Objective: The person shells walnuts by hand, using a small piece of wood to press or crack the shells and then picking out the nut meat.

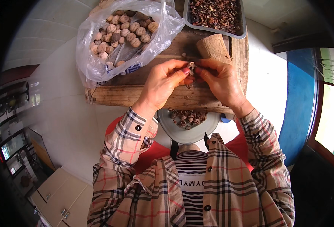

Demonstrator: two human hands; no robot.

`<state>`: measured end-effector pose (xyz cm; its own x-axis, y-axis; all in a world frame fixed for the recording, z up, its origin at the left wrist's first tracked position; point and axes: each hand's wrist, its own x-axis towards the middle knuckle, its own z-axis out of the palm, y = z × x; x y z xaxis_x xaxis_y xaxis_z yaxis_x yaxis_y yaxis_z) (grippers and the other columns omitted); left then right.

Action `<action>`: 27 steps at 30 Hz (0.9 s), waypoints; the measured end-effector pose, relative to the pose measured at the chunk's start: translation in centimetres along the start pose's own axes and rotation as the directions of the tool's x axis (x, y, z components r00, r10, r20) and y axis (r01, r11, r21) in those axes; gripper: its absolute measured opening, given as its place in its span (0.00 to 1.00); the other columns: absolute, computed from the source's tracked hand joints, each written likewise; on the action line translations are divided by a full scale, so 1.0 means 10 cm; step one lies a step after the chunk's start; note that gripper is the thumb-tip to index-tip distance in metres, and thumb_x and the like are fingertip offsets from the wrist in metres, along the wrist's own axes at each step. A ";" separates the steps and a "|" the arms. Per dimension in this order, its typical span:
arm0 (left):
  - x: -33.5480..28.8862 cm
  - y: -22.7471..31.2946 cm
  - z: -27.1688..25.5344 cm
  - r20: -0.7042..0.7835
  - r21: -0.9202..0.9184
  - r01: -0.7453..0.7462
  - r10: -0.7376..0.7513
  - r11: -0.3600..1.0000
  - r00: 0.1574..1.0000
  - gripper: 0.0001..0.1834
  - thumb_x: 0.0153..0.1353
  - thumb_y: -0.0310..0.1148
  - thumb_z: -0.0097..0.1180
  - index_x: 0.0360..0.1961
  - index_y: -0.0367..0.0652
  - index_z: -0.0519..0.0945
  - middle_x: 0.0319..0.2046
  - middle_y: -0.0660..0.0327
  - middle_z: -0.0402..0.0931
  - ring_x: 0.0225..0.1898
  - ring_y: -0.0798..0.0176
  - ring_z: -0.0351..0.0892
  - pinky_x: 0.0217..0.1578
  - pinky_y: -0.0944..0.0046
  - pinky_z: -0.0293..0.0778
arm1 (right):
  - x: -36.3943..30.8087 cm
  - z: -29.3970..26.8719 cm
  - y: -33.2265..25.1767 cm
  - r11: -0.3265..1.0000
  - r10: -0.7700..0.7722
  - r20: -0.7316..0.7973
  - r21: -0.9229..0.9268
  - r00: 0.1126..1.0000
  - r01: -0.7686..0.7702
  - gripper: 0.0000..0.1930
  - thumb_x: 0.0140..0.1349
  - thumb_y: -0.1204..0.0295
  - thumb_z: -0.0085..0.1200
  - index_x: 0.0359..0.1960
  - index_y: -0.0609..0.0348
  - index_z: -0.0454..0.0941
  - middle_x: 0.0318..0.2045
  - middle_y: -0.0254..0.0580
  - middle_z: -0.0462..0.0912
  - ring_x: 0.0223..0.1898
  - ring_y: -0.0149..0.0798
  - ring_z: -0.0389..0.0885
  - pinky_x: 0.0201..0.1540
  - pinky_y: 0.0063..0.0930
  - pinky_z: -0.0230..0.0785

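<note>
My left hand (163, 81) and my right hand (222, 80) meet above the near part of the wooden table. Between their fingertips they pinch a small piece of cracked walnut (191, 66), partly covered by the fingers. Just beyond my right hand, a short wooden log (213, 48) lies on the tabletop. Whole walnuts (125, 32) fill a clear plastic bag (84, 49), which lies open beyond and left of my left hand. Below the table edge, directly under my hands, a pale basin (167, 126) holds broken walnut shells (187, 118).
A metal tray (243, 28) of dark walnut pieces (215, 14) stands at the table's far right. The worn wooden table (118, 96) ends just short of my wrists. Low cabinets (61, 193) stand at the lower left, and a blue panel (301, 94) is at the right.
</note>
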<state>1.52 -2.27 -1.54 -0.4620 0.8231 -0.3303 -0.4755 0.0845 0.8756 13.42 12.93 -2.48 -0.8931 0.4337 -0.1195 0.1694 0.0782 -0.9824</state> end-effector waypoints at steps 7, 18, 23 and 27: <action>-0.01 0.01 0.03 -0.065 0.114 -0.006 0.013 0.994 0.998 0.12 0.68 0.28 0.52 0.48 0.32 0.76 0.42 0.59 0.78 0.42 0.66 0.80 0.43 0.68 0.77 | 0.01 0.01 -0.09 0.990 0.129 0.004 -0.062 0.992 -0.128 0.09 0.64 0.79 0.54 0.45 0.70 0.78 0.37 0.39 0.84 0.37 0.25 0.81 0.41 0.18 0.75; -0.01 0.04 0.03 -0.066 0.016 0.022 -0.021 1.000 0.998 0.13 0.68 0.27 0.48 0.50 0.32 0.75 0.43 0.57 0.77 0.41 0.64 0.80 0.43 0.65 0.79 | -0.02 0.01 -0.09 0.977 -0.080 -0.041 -0.202 0.996 0.071 0.08 0.60 0.73 0.58 0.37 0.65 0.79 0.26 0.45 0.83 0.26 0.33 0.81 0.31 0.27 0.74; -0.02 0.11 0.05 -0.044 -0.125 0.027 -0.033 0.992 0.998 0.16 0.68 0.25 0.43 0.55 0.32 0.73 0.44 0.55 0.77 0.42 0.62 0.80 0.45 0.62 0.79 | -0.01 -0.01 -0.04 0.995 -0.037 -0.040 -0.092 0.999 0.033 0.08 0.60 0.72 0.57 0.38 0.65 0.79 0.25 0.45 0.82 0.25 0.36 0.80 0.30 0.29 0.73; -0.02 0.09 -0.01 -0.012 -0.156 0.033 -0.036 0.987 0.999 0.16 0.69 0.25 0.43 0.56 0.33 0.72 0.47 0.55 0.76 0.43 0.61 0.80 0.47 0.62 0.78 | 0.04 -0.04 -0.06 0.972 -0.054 -0.054 -0.232 0.997 0.040 0.09 0.61 0.72 0.57 0.39 0.65 0.79 0.27 0.46 0.82 0.27 0.37 0.81 0.31 0.31 0.73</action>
<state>1.14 -2.43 -0.70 -0.4534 0.8130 -0.3654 -0.6017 0.0232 0.7984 13.12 13.46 -1.86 -0.8773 0.4764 -0.0587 0.2258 0.3016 -0.9263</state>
